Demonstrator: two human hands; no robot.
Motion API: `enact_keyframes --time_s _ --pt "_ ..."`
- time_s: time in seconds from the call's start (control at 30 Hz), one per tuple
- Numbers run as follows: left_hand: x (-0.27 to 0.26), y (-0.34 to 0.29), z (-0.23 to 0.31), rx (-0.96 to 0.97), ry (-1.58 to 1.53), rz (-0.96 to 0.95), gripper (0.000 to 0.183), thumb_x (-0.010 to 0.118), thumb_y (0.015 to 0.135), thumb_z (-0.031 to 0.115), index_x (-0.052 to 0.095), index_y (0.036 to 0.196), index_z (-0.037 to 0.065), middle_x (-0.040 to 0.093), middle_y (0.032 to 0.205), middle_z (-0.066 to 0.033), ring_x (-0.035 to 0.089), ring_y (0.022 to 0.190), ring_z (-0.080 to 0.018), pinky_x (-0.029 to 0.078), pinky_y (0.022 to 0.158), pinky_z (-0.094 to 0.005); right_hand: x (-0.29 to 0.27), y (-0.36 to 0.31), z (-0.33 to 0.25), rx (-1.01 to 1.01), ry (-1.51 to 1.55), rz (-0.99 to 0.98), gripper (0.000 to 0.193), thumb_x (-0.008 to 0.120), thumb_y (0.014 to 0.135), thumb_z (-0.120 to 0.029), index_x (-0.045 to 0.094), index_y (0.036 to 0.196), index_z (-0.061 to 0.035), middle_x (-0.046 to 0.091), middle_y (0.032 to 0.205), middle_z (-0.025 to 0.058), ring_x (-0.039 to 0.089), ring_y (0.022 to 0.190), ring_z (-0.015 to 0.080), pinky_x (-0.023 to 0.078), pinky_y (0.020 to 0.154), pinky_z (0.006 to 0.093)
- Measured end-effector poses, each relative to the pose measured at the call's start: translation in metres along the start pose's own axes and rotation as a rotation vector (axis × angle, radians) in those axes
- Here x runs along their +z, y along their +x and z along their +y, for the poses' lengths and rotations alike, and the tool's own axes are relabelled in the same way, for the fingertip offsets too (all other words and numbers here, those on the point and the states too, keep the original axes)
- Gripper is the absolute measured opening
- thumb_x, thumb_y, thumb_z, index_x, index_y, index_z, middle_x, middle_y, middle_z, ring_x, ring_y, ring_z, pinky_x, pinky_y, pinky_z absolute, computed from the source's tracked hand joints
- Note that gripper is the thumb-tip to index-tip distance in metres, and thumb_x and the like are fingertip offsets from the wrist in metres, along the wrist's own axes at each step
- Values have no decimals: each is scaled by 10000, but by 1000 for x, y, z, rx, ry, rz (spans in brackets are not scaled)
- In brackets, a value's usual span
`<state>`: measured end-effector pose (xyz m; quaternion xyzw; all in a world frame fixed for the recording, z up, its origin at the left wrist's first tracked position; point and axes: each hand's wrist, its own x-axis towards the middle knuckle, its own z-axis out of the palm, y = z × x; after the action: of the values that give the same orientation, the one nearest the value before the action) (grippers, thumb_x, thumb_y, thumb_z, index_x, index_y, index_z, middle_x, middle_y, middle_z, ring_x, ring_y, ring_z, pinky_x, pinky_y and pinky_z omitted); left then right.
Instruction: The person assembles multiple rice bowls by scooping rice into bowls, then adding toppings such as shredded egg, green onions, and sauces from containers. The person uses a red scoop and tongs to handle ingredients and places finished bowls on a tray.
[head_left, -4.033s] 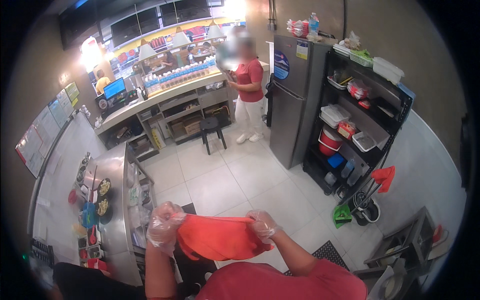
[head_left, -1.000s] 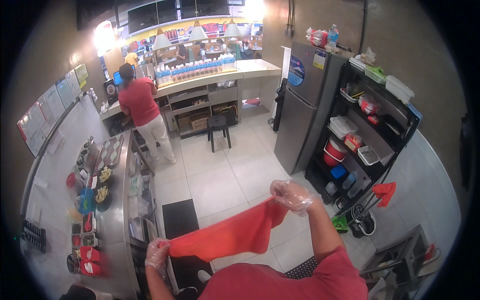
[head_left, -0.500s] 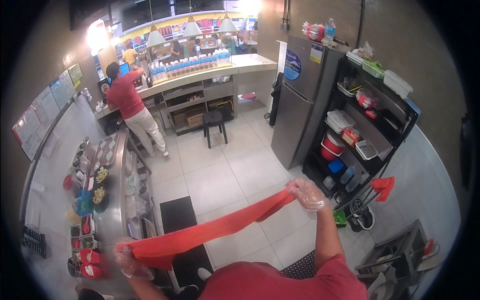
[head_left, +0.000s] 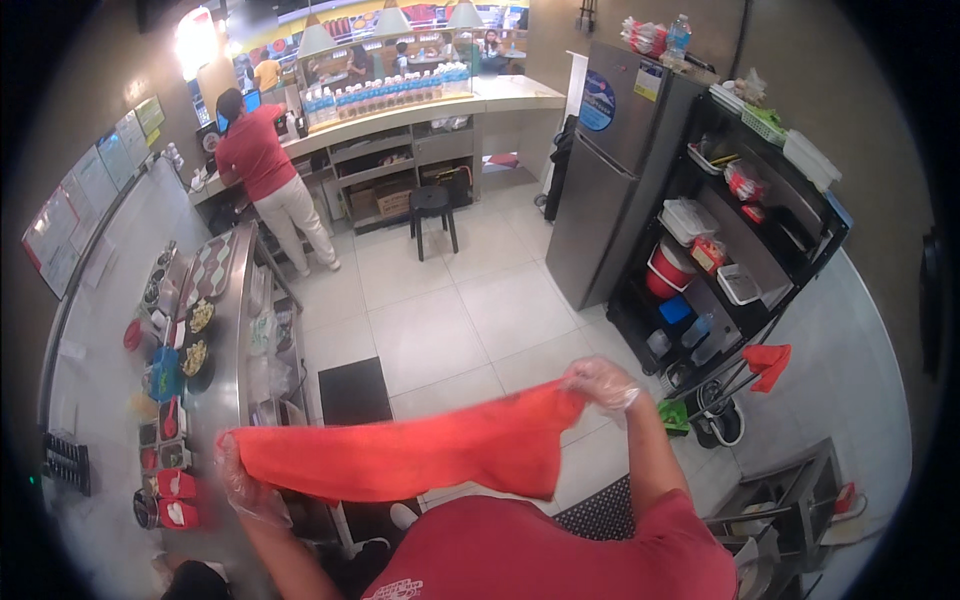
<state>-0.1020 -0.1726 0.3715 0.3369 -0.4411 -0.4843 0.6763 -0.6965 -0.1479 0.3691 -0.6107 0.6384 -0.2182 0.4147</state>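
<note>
A red cloth (head_left: 410, 450) hangs stretched across in front of me, over the floor. My left hand (head_left: 250, 485), in a clear plastic glove, grips its left end beside the steel counter. The fingers of my right hand (head_left: 603, 385), gloved the same way, are closed on the upper right corner. The cloth's lower right part droops loose beneath that hand.
The steel counter (head_left: 222, 385) on the left bears two bowls of food (head_left: 196, 357) and red containers (head_left: 178, 497). A co-worker (head_left: 265, 165) stands at the far counter near a black stool (head_left: 432, 212). A grey fridge (head_left: 608, 210) and black shelf (head_left: 735, 240) stand right.
The cloth has opened from a narrow folded band into a wider sheet, its lower right part falling down. My left hand has risen a little; my right hand has shifted slightly left.
</note>
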Motion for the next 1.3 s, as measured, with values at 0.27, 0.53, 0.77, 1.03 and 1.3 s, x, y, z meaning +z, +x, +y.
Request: enact_keyframes --time_s 0.27,0.53,0.77,1.03,1.3 --pt "-29 52 -114 -451 -231 205 297 632 1022 283 612 1221 64 688 1143 -88 671 1053 -213 561 953 -405 57 79 -5 81 1106 40 204 726 962 -175 680 1120 -54 719 1048 58 700 983 183 576 838 335" --pt "170 19 -130 -77 567 -207 255 805 910 245 786 1034 22 746 967 -74 675 872 -156 536 819 -307 131 113 -85 -88 976 -319 153 784 890 -129 656 952 -73 685 897 28 665 778 111 546 664 272" --pt "184 11 -146 -53 562 -253 201 765 918 100 778 1090 -2 743 924 -98 665 772 -142 535 698 -299 168 124 -87 -177 995 -167 193 763 882 -76 627 1013 -35 677 875 42 634 696 96 536 632 240" --pt "176 4 -152 -44 574 -186 212 735 926 105 773 1106 -3 744 971 -109 697 871 -185 547 783 -325 180 116 -82 -152 859 -82 225 745 915 -118 695 1093 11 711 919 53 645 779 95 548 700 244" --pt "167 -16 -138 -40 550 -417 428 611 943 19 637 1368 -26 694 1209 -121 658 1107 -199 490 1043 -326 178 109 -88 -381 449 -115 160 756 908 -165 722 978 -25 684 836 12 623 782 95 536 718 304"
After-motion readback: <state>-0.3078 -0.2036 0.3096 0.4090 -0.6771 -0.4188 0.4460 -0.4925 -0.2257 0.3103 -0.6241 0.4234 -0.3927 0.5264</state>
